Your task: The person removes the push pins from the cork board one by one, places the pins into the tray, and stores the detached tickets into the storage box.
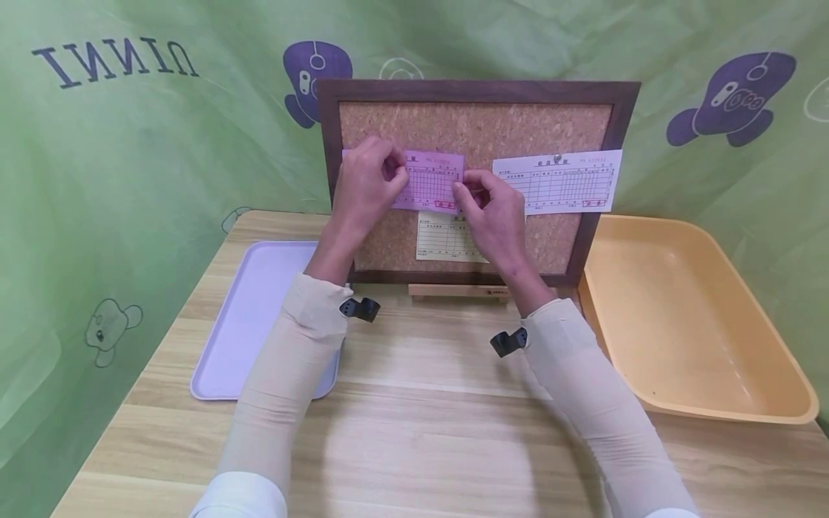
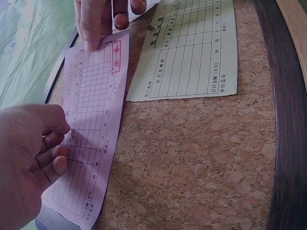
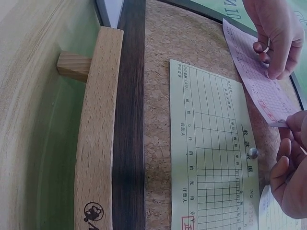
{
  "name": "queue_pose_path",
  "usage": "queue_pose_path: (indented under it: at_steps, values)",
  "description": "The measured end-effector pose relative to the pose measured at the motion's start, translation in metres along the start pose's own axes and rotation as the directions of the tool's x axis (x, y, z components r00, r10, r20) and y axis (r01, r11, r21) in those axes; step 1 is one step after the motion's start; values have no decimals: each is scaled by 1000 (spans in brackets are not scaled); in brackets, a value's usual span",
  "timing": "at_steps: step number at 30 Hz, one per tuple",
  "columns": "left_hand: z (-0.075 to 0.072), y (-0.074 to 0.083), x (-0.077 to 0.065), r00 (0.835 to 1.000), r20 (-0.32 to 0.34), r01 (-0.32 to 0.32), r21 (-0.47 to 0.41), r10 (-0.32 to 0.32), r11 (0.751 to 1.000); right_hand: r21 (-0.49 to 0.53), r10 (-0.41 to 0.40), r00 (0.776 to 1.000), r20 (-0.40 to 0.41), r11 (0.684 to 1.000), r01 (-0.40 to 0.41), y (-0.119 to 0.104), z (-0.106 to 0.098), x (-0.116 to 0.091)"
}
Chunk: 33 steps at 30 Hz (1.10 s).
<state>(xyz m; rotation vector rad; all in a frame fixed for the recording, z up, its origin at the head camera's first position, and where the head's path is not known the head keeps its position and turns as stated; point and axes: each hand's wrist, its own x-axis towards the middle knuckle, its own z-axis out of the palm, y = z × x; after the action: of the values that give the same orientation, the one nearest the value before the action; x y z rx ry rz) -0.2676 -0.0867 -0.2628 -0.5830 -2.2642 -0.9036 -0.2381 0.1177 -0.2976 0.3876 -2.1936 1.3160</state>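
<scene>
A pink receipt slip [image 1: 430,183] lies across the upper left of a framed cork board [image 1: 388,248]. My right hand [image 1: 497,219] pinches its right end between thumb and finger. Over the slip's middle, my left hand [image 1: 368,180] has curled fingers, their tips at the paper; I cannot tell whether they hold something small. A pale yellow receipt slip [image 3: 206,129] sits below, with a silver pushpin [image 3: 253,153] in its top part. To the right, a white receipt slip [image 1: 563,188] hangs under another pushpin [image 1: 557,157], partly behind my right hand.
The board stands on a wooden easel ledge [image 1: 453,291] at the table's back. A lilac tray [image 1: 259,309] lies at left, partly under my left sleeve. A deep orange tub [image 1: 686,324] stands at right. Behind hangs a green patterned cloth [image 1: 214,129].
</scene>
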Motion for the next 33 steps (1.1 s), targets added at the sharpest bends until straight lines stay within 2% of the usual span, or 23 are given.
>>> queue_pose_path:
  at_steps: [5,9,17,25,33]
  values:
    - [-1,-3,-4,1000,-20,10,-50,-11,999,7,7,1000,3,1000,-7,0,-1,0]
    - [-1,-5,-6,999,-40,-10,-58,7,998,14,5,1000,3,1000,-5,1,-1,0]
    - [1,-7,-6,1000,-18,-20,-55,19,998,20,16,1000,8,1000,-16,0,-2,0]
    - [1,-5,-8,999,-30,-34,-72,32,997,20,24,1000,13,1000,-25,-1,-5,-1]
    - [-8,-5,-16,992,-95,-93,-82,85,992,21,32,999,17,999,-33,-4,-11,-4]
